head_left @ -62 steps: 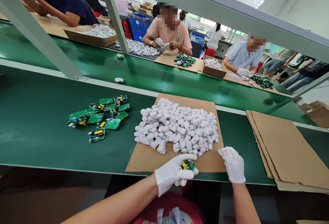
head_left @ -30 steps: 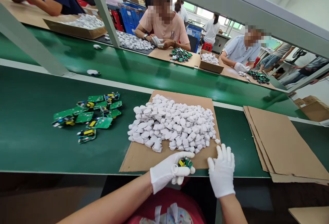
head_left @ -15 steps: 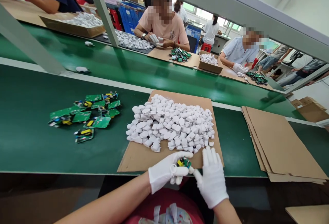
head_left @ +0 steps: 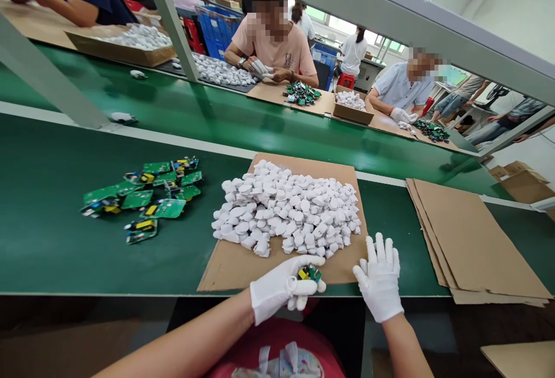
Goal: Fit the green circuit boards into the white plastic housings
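Note:
My left hand (head_left: 281, 286), in a white glove, is closed around a small green circuit board (head_left: 309, 273) with a yellow component on it. It is at the near edge of the cardboard sheet (head_left: 225, 265). My right hand (head_left: 380, 278), gloved as well, is open with fingers spread, its back towards me. It lies over the table at the right edge of the cardboard, and no object shows in it. Beyond both hands a heap of small white plastic pieces (head_left: 288, 207) covers much of the cardboard.
More circuit boards (head_left: 162, 208) lie loosely grouped on the green table (head_left: 56, 251) to the left. Cardboard sheets (head_left: 481, 239) are stacked to the right. Behind runs a green conveyor belt (head_left: 217, 121) carrying a white piece (head_left: 123, 118). Co-workers (head_left: 277, 48) sit across it beneath a metal frame.
My right hand has moved right, away from my left hand, and its fingers have spread. The left hand keeps the circuit board in place. White pieces on the belt have shifted left.

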Demonstrator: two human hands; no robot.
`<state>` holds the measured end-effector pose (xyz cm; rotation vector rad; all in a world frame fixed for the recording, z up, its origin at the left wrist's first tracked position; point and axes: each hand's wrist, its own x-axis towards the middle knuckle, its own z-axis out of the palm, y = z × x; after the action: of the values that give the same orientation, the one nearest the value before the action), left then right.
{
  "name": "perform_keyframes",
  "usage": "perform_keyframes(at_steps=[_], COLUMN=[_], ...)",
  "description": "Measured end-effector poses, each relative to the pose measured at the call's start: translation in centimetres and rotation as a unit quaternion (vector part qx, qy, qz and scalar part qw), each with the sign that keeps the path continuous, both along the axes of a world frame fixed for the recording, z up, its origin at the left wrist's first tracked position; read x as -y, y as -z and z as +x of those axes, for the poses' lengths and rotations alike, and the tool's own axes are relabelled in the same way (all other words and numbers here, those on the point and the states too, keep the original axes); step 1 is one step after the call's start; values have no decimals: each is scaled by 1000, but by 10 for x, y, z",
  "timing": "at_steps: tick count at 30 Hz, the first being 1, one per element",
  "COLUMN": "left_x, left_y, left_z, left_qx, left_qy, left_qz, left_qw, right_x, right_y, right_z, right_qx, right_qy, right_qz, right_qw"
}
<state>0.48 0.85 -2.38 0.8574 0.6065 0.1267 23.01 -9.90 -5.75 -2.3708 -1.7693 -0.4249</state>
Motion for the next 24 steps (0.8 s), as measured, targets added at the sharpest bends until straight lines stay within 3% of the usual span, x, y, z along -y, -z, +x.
perform_keyframes(at_steps=[3,9,12,14,17,19,21,24], left_x=[-1,2,7,11,16,17,17,15], left_y=[-3,-3,-3,-6,-12,-15,-16,-16], left_z=[0,-1,1,3,7,8,8,7], left_qx=[-11,-2,21,41,76,95,108,124], left_qy=[5,-7,-21,-37,-77,-104,-123,-140], left_qz=[3,-13,-53,-97,-140,-143,-137,-125], left_qw=[1000,1000,998,994,984,980,977,974], right_x=[9,19,16,14,8,5,3,1], right_y=[-3,-4,-10,-20,-39,-49,-56,-57], right_z=[4,-5,-10,-18,-40,-55,-66,-76], right_qx=[-34,-84,-189,-332,-558,-647,-684,-694], right_qy=[-41,-23,-44,-43,3,25,11,-45], right_qz=[62,126,151,147,115,111,114,96], right_qw=[997,988,969,931,822,754,721,712])
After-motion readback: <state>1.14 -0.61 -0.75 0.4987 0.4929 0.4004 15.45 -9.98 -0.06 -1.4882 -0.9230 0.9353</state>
